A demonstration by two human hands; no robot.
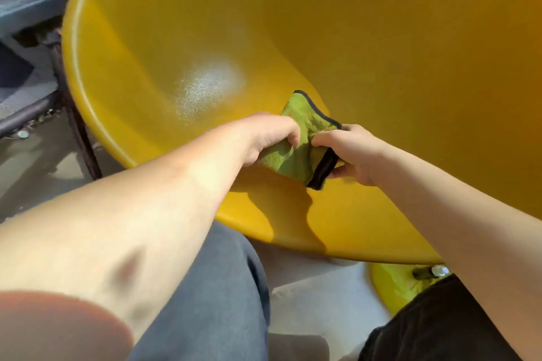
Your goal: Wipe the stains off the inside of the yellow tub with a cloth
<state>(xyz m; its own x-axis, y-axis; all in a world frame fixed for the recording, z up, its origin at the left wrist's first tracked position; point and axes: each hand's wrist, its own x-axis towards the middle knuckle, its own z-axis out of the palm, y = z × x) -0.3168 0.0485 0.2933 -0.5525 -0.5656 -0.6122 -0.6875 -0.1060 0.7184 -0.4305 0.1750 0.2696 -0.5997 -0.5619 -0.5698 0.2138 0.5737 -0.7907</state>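
Note:
A large yellow tub (381, 38) fills the upper part of the head view, tilted with its inside facing me. A pale speckled patch (208, 85) shows on its inner floor. A green cloth (296, 149) with a dark edge is held over the near inner wall of the tub. My left hand (269, 135) grips the cloth's left side. My right hand (352, 152) pinches its right side at the dark edge. The two hands almost touch above the cloth.
Dark metal frame legs (79, 132) and a grey bench-like structure (26, 9) stand left of the tub. Wet ground (35, 167) lies below them. My legs in grey (211, 302) and dark (440, 325) fabric are at the bottom. A yellow-green object (393, 284) sits under the tub's near rim.

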